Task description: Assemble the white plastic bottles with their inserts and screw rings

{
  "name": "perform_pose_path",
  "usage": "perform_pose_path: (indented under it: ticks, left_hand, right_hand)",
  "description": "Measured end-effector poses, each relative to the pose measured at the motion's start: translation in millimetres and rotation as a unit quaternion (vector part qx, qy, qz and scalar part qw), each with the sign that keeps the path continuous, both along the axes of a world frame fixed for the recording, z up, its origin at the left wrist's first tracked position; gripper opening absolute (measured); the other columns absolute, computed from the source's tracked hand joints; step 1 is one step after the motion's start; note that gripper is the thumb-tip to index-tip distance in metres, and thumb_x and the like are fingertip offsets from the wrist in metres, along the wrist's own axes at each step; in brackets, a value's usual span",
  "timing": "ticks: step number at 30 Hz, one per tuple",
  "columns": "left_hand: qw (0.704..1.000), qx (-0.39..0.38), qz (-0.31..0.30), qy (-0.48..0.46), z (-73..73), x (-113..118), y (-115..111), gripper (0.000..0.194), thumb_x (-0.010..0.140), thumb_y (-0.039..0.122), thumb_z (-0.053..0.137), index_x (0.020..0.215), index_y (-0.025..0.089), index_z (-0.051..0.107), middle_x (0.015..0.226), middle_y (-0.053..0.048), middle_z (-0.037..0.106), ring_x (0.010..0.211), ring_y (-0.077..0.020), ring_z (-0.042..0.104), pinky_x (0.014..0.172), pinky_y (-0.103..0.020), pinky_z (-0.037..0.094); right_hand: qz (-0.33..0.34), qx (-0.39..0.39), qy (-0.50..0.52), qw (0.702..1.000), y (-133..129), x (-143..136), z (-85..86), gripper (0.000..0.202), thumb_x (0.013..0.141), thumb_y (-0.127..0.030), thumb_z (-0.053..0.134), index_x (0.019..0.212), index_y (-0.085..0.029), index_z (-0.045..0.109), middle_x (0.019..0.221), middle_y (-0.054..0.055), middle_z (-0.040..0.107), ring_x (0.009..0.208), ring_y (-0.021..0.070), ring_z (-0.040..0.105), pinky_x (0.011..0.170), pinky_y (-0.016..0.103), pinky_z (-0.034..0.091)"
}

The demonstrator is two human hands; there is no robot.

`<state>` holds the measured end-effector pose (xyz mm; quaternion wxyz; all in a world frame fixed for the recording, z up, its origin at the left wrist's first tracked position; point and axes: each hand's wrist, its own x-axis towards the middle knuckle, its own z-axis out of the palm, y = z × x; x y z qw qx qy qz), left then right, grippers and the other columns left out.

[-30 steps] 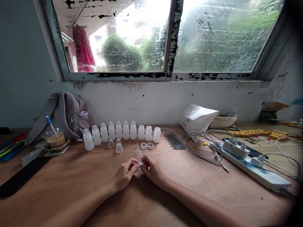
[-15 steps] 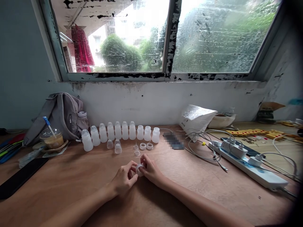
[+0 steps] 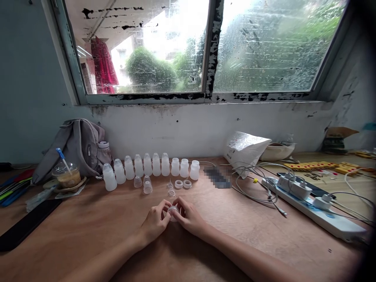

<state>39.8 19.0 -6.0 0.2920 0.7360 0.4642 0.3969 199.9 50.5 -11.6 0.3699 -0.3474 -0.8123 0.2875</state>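
Low over the table, a pale bottle collar ring (image 3: 173, 208) sits between my two hands. My left hand (image 3: 155, 221) pinches its left side, and my right hand (image 3: 190, 217) grips its right side with the thumb across it. Fingers cover much of the ring; whether a teat is inside I cannot tell. Just beyond lie two white collar rings (image 3: 178, 184) and small clear teats (image 3: 171, 192). Clear domed caps (image 3: 147, 188) stand to their left. Behind runs a row of frosted baby bottles (image 3: 129, 168), most capped, the three rightmost bottles (image 3: 184, 168) uncapped.
A grey backpack (image 3: 79, 147), an iced drink cup (image 3: 67, 176) and a black phone-like slab (image 3: 29, 225) are at left. To the right are a white pouch (image 3: 243, 150), tangled cables (image 3: 249, 196) and a power strip (image 3: 343, 223). A wall with a window rises behind.
The ring has turned to lie flatter between my hands. My right hand has come down around its right side. The whole view has shifted slightly.
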Motion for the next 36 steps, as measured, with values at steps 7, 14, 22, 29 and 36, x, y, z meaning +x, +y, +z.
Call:
perform_pose_path:
  ticks: [7,14,22,29,36]
  left_hand:
    - [0.995,-0.066,0.014,-0.077,-5.8,-7.0,11.1,0.018,0.082,0.034,0.042,0.088,0.018,0.047,0.060,0.004,0.054,0.042,-0.0072,0.047,0.042,-0.018,0.035]
    - [0.993,-0.066,-0.014,-0.097,-3.5,-1.9,9.1,0.023,0.083,0.038,0.041,0.090,0.018,0.048,0.066,0.001,0.056,0.050,-0.0099,0.054,0.040,-0.017,0.037]
    - [0.999,0.028,-0.005,0.034,22.6,10.3,62.1,0.027,0.086,0.034,0.032,0.093,0.018,0.053,0.074,-0.002,0.061,0.061,-0.0117,0.058,0.051,-0.019,0.043]
    - [0.958,0.133,0.132,0.219,41.4,28.6,145.1,0.035,0.079,0.021,0.044,0.115,0.018,0.044,0.097,-0.009,0.057,0.081,-0.0205,0.058,0.068,-0.029,0.044]
    - [0.935,0.189,0.189,0.231,31.5,36.7,180.8,0.025,0.077,0.019,0.049,0.102,0.015,0.049,0.105,-0.014,0.043,0.094,-0.0266,0.050,0.075,-0.038,0.042]
  right_hand:
    - [0.017,-0.052,0.052,0.997,9.5,5.7,2.9,0.023,0.083,-0.037,0.044,0.085,-0.018,0.056,0.068,-0.001,0.052,0.060,0.0114,0.046,0.056,0.023,0.036]
    - [0.050,-0.178,0.142,0.972,17.7,10.4,-4.2,0.026,0.077,-0.043,0.053,0.073,-0.017,0.053,0.060,-0.003,0.046,0.052,0.0089,0.042,0.047,0.020,0.034]
    - [0.016,-0.281,0.320,0.905,34.0,22.8,1.0,0.027,0.073,-0.041,0.059,0.071,-0.016,0.049,0.062,-0.003,0.050,0.044,0.0057,0.043,0.043,0.020,0.036]
    - [-0.085,-0.276,0.353,0.890,55.2,40.5,-2.6,0.031,0.067,-0.043,0.063,0.067,-0.016,0.048,0.059,-0.004,0.048,0.039,0.0045,0.040,0.039,0.020,0.034]
    - [-0.089,-0.272,0.335,0.897,57.0,41.5,-2.4,0.033,0.066,-0.045,0.063,0.067,-0.016,0.048,0.057,-0.005,0.047,0.037,0.0051,0.042,0.036,0.020,0.032]
